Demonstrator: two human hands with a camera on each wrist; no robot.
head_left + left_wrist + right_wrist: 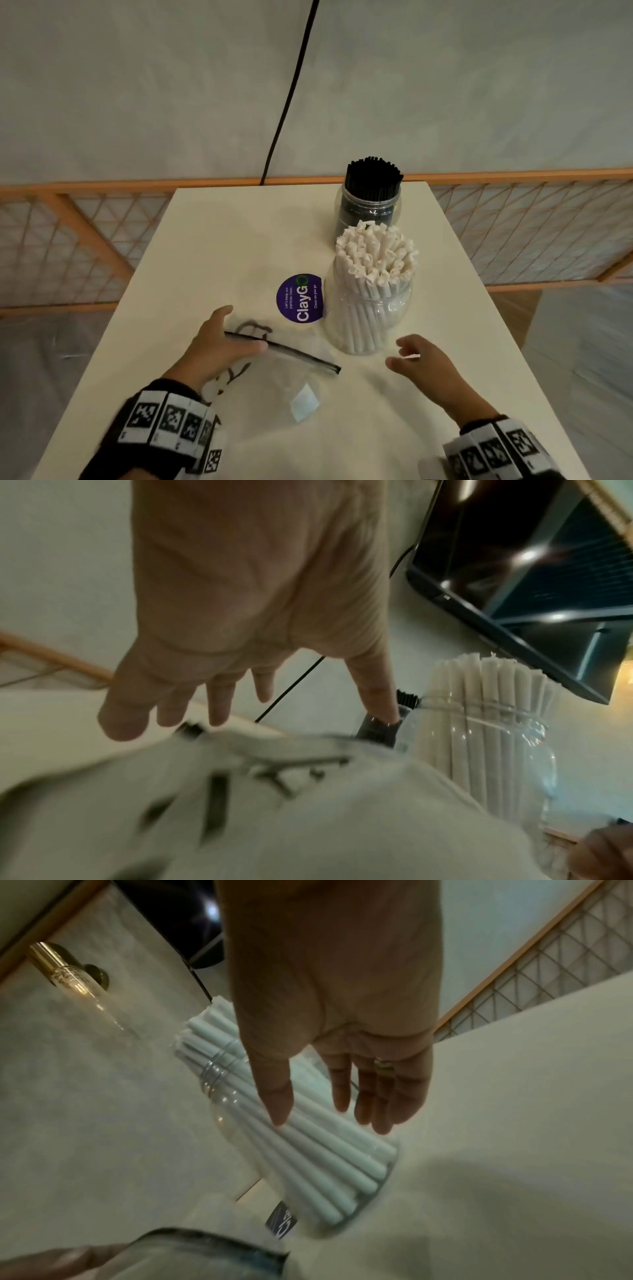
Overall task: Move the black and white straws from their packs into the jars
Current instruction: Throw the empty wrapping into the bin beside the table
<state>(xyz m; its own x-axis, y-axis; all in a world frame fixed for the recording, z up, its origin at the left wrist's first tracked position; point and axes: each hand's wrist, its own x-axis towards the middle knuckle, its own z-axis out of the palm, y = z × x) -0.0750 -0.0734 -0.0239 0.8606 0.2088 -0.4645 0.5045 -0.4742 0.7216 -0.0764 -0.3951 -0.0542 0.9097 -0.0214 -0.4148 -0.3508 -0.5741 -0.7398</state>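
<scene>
Two clear jars stand on the white table (212, 240). The far jar (371, 209) is packed with black straws (373, 174), and the near jar (368, 318) holds white paper-wrapped straws (375, 260). A clear zip pack (274, 377) with a black zip strip (298, 353) lies flat at the front and looks empty. My left hand (245, 327) rests on the pack with spread fingers, its thumb across the strip. My right hand (397, 353) hovers open beside the base of the white-straw jar (308, 1150), holding nothing.
A round purple sticker (301, 298) sits on the table left of the near jar. An orange-framed lattice rail (85, 246) runs behind and beside the table. A black cable (291, 92) hangs at the back, and a dark screen (514, 574) is mounted above.
</scene>
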